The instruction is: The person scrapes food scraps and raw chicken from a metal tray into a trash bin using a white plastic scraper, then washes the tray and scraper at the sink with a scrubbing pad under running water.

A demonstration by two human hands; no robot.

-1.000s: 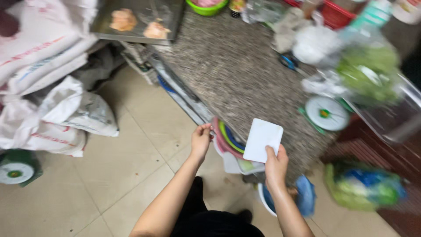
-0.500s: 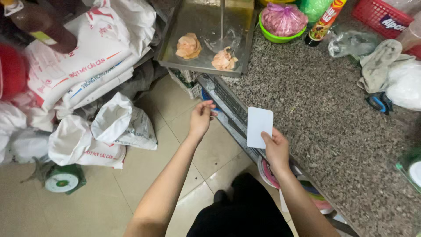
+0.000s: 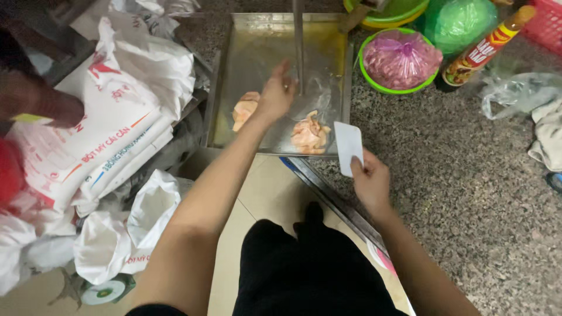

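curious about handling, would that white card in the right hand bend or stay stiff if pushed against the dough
The card likely stays fairly stiff: it stands flat, held by one edge in the right hand. Probably light, pinched by fingertips. Its smooth face may slip.

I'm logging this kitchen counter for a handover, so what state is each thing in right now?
Left hand: open, reaching over the metal tray.
Right hand: grip shut on the white scraper card, held upright.
Dough pieces: two lumps lying apart in the tray.
Pink bag: sitting in a green bowl.
Sauce bottle: capped, lying tilted.
Flour sacks: stacked flat.
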